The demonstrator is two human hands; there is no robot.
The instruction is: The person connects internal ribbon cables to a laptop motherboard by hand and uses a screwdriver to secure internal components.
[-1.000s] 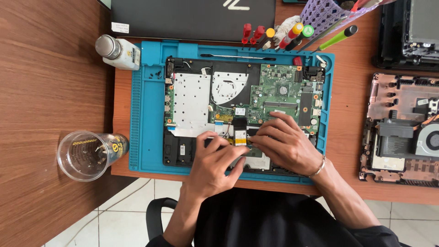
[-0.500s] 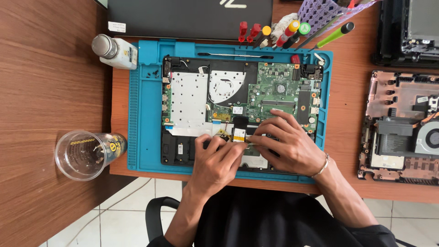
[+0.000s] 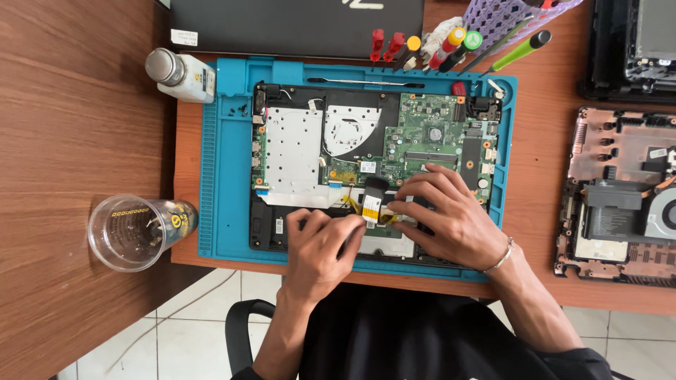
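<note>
Screwdrivers [image 3: 394,43] fill lavender basket [image 3: 496,17]; plastic cup [image 3: 130,232] holds nothing.

A green circuit board [image 3: 429,144] is seen in a black opened laptop base [image 3: 373,169], laid on a bright blue rubber mat [image 3: 225,176]. At nine o'clock of the mat, yellow dotted print is borne by a clear plastic cup [image 3: 134,232]; brown wood grain is shown by the wooden desk [image 3: 70,127].

Bright, even daylight; soft shadows under both hands; sharp focus throughout; mild glare on the desk [image 3: 77,105] at far left.
</note>
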